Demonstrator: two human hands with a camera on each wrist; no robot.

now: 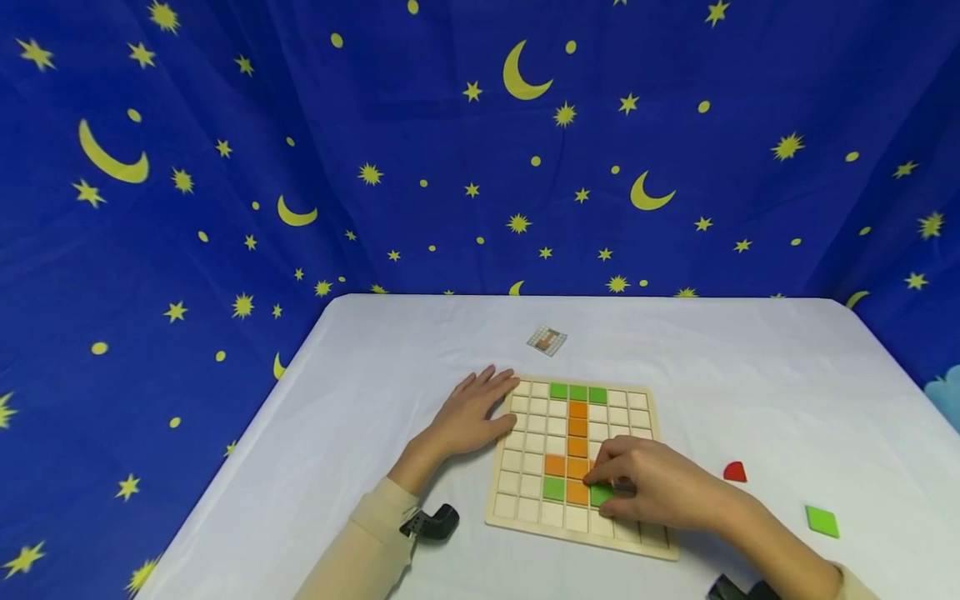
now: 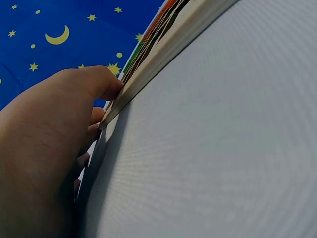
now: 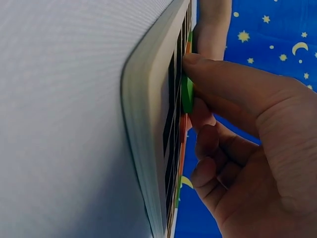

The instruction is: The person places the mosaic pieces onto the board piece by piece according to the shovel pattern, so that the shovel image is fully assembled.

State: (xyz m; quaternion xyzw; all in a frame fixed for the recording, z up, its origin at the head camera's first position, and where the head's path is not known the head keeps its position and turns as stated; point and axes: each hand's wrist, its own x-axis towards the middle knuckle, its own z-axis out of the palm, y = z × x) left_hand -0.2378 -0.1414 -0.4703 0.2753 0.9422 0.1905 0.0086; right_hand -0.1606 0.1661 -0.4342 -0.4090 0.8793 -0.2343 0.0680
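A square wooden board (image 1: pixel 525 507) with a grid of pale cells lies on the table. Green tiles (image 1: pixel 558 391) line part of its far row, and orange tiles (image 1: pixel 577 428) run down a middle column. My left hand (image 1: pixel 471 417) rests at the board's left edge, fingers spread and thumb on the rim; the left wrist view shows the thumb (image 2: pixel 106 83) at that edge. Over the near right part, my right hand (image 1: pixel 648 483) pinches a green tile (image 3: pixel 187 94) between thumb and forefinger, right at the board's surface. Its other fingers are curled and partly cover the board.
A small pattern card (image 1: pixel 547 340) lies beyond the board. To the right are a red quarter-round piece (image 1: pixel 735 472) and a loose green tile (image 1: pixel 822 521). The white-covered table (image 1: pixel 405 350) meets a blue star-and-moon cloth (image 1: pixel 420 125) behind and at the sides.
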